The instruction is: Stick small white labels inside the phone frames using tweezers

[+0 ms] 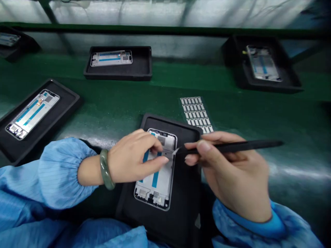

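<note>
A phone frame (161, 186), silver with blue strips, lies in a black tray (181, 213) in front of me. My left hand (136, 155), with a green bangle at its wrist, rests over the upper left of the frame, thumb and index finger apart, the other fingers curled, nothing visible between them. Black tweezers (232, 147) are pinched in my right hand (230, 172), right of the frame. A small pale piece (176, 151) shows at the tweezers' tip, close to my left thumb; whether it is gripped is too blurred to tell.
Behind the tray lies a sheet of small white labels (196, 112). A tray (69, 103) with a phone frame (33, 113) stands at left. Further back are another such tray (142, 65) and one at back right (292, 77); part of one more shows at far left.
</note>
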A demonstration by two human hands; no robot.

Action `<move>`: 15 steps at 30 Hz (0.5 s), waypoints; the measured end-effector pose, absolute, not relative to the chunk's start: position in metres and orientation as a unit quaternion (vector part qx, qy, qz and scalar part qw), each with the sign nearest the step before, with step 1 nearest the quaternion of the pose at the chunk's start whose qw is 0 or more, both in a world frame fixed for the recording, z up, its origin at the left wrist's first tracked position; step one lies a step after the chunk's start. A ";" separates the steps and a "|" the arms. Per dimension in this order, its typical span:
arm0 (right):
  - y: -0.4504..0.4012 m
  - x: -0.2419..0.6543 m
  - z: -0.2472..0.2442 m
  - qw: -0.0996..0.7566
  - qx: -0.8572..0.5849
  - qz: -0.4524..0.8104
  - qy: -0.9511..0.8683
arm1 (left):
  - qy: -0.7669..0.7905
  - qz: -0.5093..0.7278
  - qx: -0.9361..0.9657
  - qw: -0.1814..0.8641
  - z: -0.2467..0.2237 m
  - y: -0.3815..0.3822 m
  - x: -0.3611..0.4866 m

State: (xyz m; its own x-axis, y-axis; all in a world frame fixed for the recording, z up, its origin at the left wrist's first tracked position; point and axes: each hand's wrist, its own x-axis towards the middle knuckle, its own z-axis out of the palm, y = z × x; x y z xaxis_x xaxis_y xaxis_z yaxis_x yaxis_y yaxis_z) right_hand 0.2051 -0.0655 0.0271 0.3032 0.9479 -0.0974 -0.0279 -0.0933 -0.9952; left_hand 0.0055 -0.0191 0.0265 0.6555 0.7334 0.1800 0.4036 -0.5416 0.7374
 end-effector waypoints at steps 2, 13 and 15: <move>-0.052 0.202 0.024 0.572 -0.590 0.450 -0.350 | 0.312 0.240 0.880 0.267 0.017 -0.008 -0.005; -0.021 0.187 0.007 0.544 -0.603 0.478 -0.335 | 0.309 0.196 0.917 0.157 0.001 -0.006 -0.013; -0.022 0.187 0.007 0.553 -0.602 0.478 -0.323 | 0.327 0.205 0.913 0.130 0.006 -0.003 -0.008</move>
